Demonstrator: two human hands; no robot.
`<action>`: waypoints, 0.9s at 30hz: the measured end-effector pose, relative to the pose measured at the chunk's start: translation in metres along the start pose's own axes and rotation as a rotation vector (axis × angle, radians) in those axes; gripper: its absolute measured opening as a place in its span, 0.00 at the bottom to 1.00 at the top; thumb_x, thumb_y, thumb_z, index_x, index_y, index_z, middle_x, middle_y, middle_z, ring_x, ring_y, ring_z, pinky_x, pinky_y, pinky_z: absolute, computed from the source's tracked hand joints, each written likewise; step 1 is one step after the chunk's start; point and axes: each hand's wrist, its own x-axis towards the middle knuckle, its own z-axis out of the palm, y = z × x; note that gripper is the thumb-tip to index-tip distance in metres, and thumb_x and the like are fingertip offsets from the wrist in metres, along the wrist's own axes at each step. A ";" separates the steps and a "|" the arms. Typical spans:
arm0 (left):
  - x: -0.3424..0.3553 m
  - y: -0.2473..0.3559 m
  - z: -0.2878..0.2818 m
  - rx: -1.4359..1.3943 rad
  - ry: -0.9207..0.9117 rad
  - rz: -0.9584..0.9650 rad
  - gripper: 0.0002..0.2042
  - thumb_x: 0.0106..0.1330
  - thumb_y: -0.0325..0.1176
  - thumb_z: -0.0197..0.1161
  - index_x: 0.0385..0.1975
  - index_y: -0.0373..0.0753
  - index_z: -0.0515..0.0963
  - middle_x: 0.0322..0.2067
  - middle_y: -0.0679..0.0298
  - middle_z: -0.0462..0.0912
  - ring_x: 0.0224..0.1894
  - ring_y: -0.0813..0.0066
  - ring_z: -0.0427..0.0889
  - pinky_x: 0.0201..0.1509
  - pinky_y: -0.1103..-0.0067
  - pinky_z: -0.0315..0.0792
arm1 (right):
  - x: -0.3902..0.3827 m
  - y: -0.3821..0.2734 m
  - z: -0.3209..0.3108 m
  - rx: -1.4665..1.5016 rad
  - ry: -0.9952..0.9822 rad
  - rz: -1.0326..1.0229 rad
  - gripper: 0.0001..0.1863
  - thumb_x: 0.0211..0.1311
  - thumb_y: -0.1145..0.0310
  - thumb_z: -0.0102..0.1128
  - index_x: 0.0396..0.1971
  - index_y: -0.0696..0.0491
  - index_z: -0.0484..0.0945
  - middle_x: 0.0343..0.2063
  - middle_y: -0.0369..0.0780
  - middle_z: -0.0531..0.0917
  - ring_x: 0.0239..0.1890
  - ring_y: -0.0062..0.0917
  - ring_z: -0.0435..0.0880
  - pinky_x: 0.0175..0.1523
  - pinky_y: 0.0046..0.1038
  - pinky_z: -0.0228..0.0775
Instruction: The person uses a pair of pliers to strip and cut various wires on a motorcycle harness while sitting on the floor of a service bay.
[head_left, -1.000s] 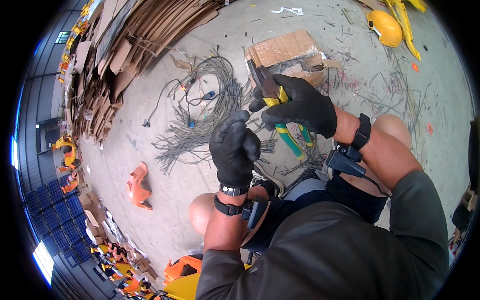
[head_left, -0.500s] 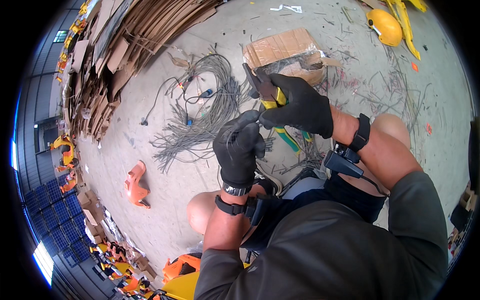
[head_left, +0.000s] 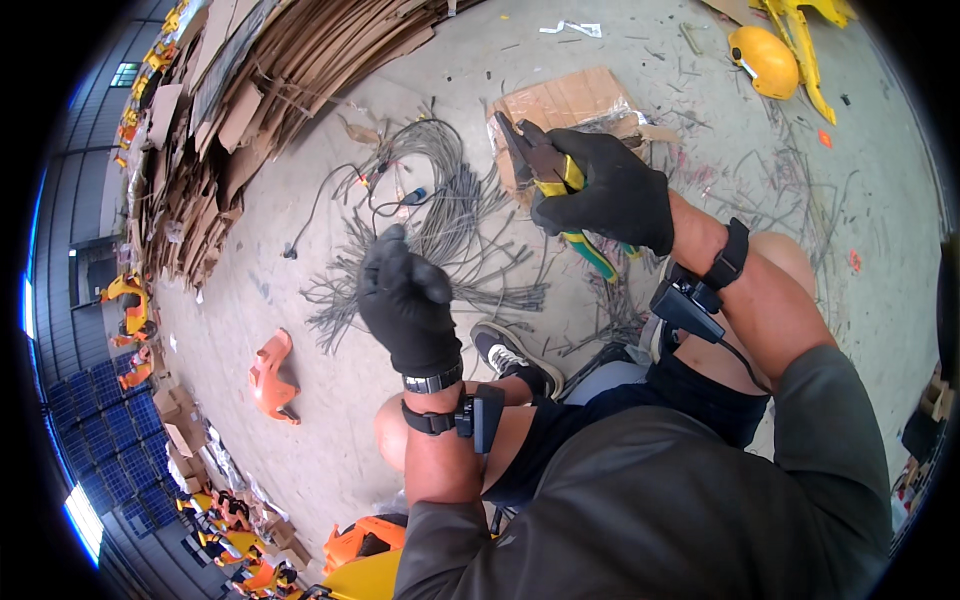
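My right hand [head_left: 612,192], in a black glove, grips pliers [head_left: 541,160] with yellow and green handles. Their dark jaws are slightly parted and point to the far left, over the cardboard box. To the left, my left hand [head_left: 405,300], gloved the same way, hovers above the near side of a heap of grey cables [head_left: 450,225]. Its fingers are loosely bent, the thumb stands apart from them, and no cable shows in it. Several cable ends fan out on the floor beside this hand. Its palm is partly hidden.
A torn cardboard box [head_left: 565,97] lies beyond the pliers. Cable scraps [head_left: 770,190] litter the floor on the right. Stacked flattened cardboard [head_left: 215,130] fills the far left. An orange plastic part [head_left: 272,375] lies at left, a yellow helmet-like shell [head_left: 765,62] at far right.
My left hand has moved left, away from the pliers to the cable heap, and its pinch has loosened. The grey strands in it no longer show. My right hand, still on the pliers, has shifted slightly.
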 end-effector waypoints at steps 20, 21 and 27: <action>-0.028 -0.032 0.038 0.874 -0.376 0.424 0.13 0.61 0.20 0.63 0.46 0.36 0.81 0.37 0.58 0.86 0.32 0.73 0.84 0.36 0.79 0.75 | 0.002 0.023 0.016 -0.224 -0.016 -0.035 0.40 0.45 0.51 0.71 0.56 0.61 0.72 0.45 0.52 0.79 0.48 0.41 0.79 0.53 0.35 0.71; -0.027 -0.033 0.039 0.883 -0.375 0.438 0.11 0.62 0.21 0.63 0.44 0.36 0.82 0.33 0.59 0.86 0.30 0.74 0.83 0.34 0.79 0.75 | 0.002 0.025 0.016 -0.223 -0.017 -0.033 0.40 0.45 0.51 0.71 0.56 0.61 0.72 0.45 0.52 0.79 0.48 0.41 0.79 0.53 0.35 0.71; -0.026 -0.037 0.034 0.868 -0.398 0.357 0.07 0.63 0.25 0.63 0.40 0.34 0.82 0.25 0.62 0.83 0.25 0.79 0.79 0.30 0.79 0.72 | 0.005 0.016 0.011 -0.196 -0.125 0.084 0.41 0.44 0.49 0.72 0.53 0.64 0.73 0.41 0.53 0.81 0.45 0.41 0.79 0.51 0.35 0.71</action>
